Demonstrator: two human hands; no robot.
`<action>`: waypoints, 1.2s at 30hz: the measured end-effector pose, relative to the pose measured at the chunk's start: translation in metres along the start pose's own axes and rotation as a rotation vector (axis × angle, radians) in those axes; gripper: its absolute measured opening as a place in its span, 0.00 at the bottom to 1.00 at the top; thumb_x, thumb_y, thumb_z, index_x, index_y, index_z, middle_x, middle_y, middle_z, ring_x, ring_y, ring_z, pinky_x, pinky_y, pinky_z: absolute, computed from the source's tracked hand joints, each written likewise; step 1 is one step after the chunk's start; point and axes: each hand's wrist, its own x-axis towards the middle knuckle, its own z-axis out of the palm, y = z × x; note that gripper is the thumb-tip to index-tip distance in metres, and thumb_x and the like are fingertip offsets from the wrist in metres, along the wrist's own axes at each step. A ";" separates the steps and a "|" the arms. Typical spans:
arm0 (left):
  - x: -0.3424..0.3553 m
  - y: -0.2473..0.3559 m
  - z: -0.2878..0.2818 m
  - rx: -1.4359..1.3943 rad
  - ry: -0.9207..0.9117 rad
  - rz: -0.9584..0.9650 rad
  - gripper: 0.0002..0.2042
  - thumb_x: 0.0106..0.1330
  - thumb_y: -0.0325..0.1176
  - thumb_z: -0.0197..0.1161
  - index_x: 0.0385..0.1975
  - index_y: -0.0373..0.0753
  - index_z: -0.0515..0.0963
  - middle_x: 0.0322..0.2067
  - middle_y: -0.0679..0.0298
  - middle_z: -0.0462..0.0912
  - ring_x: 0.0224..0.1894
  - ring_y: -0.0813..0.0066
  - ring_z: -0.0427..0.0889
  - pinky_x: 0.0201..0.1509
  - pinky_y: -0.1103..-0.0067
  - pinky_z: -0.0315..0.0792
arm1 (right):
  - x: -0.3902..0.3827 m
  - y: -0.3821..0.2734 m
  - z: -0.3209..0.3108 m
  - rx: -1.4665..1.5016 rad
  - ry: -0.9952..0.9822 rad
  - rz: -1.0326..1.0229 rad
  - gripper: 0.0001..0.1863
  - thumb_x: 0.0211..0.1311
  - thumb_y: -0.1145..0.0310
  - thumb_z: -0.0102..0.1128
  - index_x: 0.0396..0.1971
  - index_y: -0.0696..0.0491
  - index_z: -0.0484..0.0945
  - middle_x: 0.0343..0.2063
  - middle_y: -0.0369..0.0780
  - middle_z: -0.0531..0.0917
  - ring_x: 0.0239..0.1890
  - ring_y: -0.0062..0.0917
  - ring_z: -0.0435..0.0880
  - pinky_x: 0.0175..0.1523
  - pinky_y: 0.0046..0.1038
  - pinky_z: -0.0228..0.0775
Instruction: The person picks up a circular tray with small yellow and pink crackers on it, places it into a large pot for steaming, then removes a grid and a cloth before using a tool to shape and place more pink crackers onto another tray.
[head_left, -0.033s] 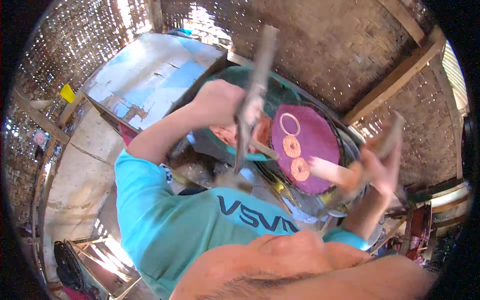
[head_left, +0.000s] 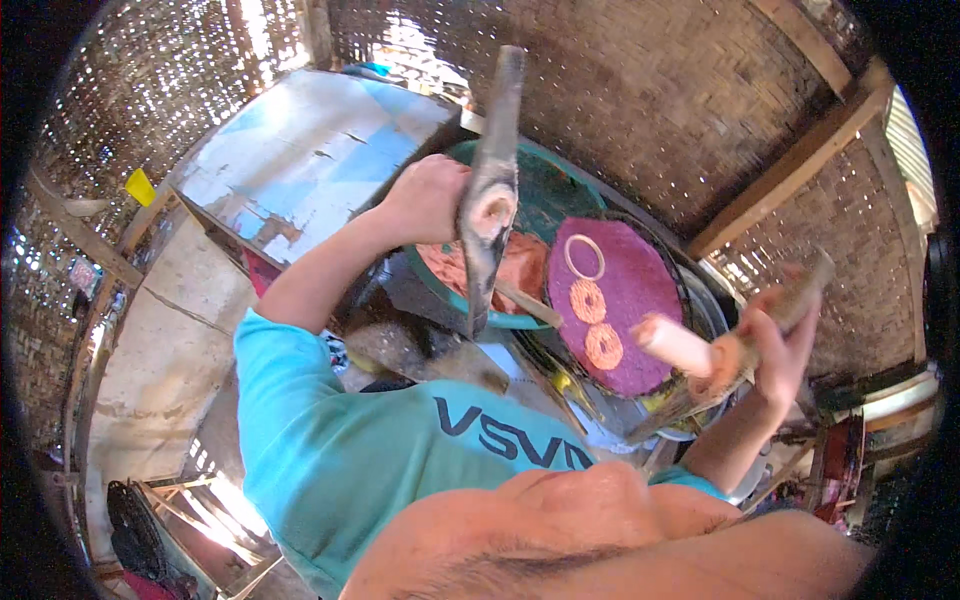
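My left hand (head_left: 425, 202) is closed at the side of a long, worn wooden press piece (head_left: 489, 160) with a round opening in its middle, holding it above a green basin. My right hand (head_left: 783, 350) grips a second wooden press piece (head_left: 800, 297), from which a pale cylindrical plunger (head_left: 672, 343) sticks out toward the left. Orange dough (head_left: 445, 265) fills part of the basin (head_left: 452, 300). Right of it lies a round purple sheet (head_left: 635, 290). On the sheet are a pale thin ring (head_left: 580, 237) and two orange ring-shaped dough pieces (head_left: 577, 301) with textured tops.
A stick (head_left: 528, 303) leans over the basin's near rim. To the left stands a blue-and-white surface (head_left: 330, 150) with peeling patches. Woven walls (head_left: 620, 110) and a slanting wooden beam (head_left: 790, 165) enclose the far side. A yellow object (head_left: 139, 187) hangs at the left.
The press piece in my left hand has swung a little to the left. My right hand, with the plunger piece, has shifted slightly right and nearer. The dough rings still lie on the sheet.
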 end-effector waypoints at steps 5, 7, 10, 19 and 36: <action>-0.008 -0.032 0.030 -0.944 -0.012 0.126 0.19 0.42 0.31 0.67 0.36 0.35 0.72 0.34 0.63 0.75 0.37 0.77 0.74 0.44 0.80 0.68 | 0.005 0.005 0.061 0.444 0.628 -0.442 0.20 0.46 0.76 0.49 0.42 0.55 0.59 0.22 0.41 0.71 0.25 0.24 0.71 0.33 0.27 0.65; -0.008 -0.033 0.029 -1.256 -0.112 0.015 0.18 0.42 0.33 0.67 0.34 0.34 0.73 0.34 0.62 0.75 0.37 0.76 0.74 0.42 0.80 0.68 | 0.011 0.005 0.101 0.474 0.709 -0.539 0.14 0.48 0.73 0.48 0.37 0.55 0.63 0.22 0.43 0.73 0.26 0.26 0.72 0.36 0.30 0.67; -0.007 -0.040 0.018 -1.780 0.137 0.169 0.11 0.50 0.32 0.60 0.33 0.37 0.72 0.44 0.59 0.68 0.50 0.59 0.63 0.53 0.70 0.61 | 0.011 0.012 0.170 0.726 0.470 -0.280 0.07 0.51 0.73 0.49 0.31 0.55 0.66 0.28 0.44 0.76 0.33 0.29 0.76 0.41 0.30 0.69; -0.089 -0.155 -0.027 -1.606 0.798 0.075 0.14 0.46 0.44 0.65 0.31 0.50 0.72 0.44 0.59 0.67 0.54 0.45 0.56 0.57 0.54 0.50 | -0.013 0.149 0.284 -0.882 -0.621 -0.182 0.16 0.45 0.75 0.51 0.38 0.57 0.71 0.43 0.46 0.71 0.43 0.32 0.72 0.45 0.30 0.66; -0.135 -0.238 0.008 -1.938 0.654 -0.054 0.17 0.45 0.47 0.64 0.29 0.46 0.67 0.38 0.63 0.64 0.43 0.66 0.64 0.57 0.62 0.53 | -0.021 0.175 0.288 -1.337 -0.883 0.215 0.11 0.42 0.70 0.51 0.28 0.55 0.75 0.28 0.47 0.77 0.34 0.36 0.77 0.33 0.35 0.69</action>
